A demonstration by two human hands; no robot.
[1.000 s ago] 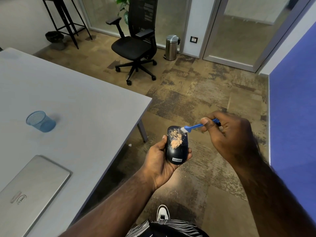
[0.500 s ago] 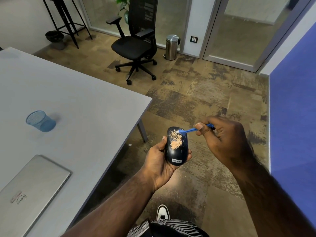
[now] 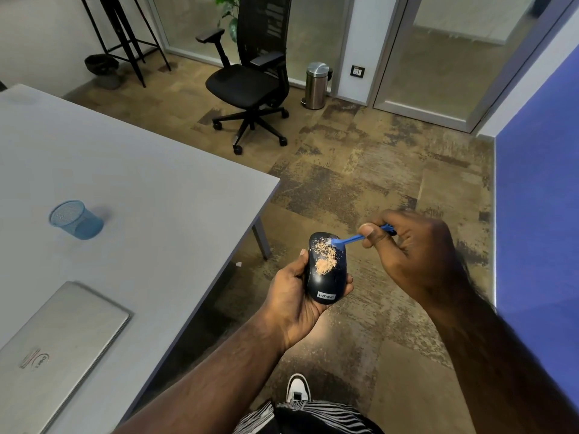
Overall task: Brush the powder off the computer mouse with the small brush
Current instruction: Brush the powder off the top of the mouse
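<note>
left hand [image 3: 293, 296] cradles mouse [image 3: 326, 270] | right hand [image 3: 413, 249] grip pinches brush [image 3: 351, 239] | bristles touch powder [image 3: 326, 260]

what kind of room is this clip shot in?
Most likely an office or meeting room: a black swivel office chair, a large grey table with a closed silver laptop on it, and glass-panelled partitions at the back.

The computer mouse [image 3: 326, 274] is dark, glossy plastic, dusted with dry tan powder [image 3: 326, 260]; the small brush [image 3: 347, 239] is smooth blue plastic with pale bristles; the table [image 3: 141, 183] looks matt grey — the laptop [image 3: 59, 346] brushed silver metal; the cup [image 3: 75, 219] is blue mesh.
</note>
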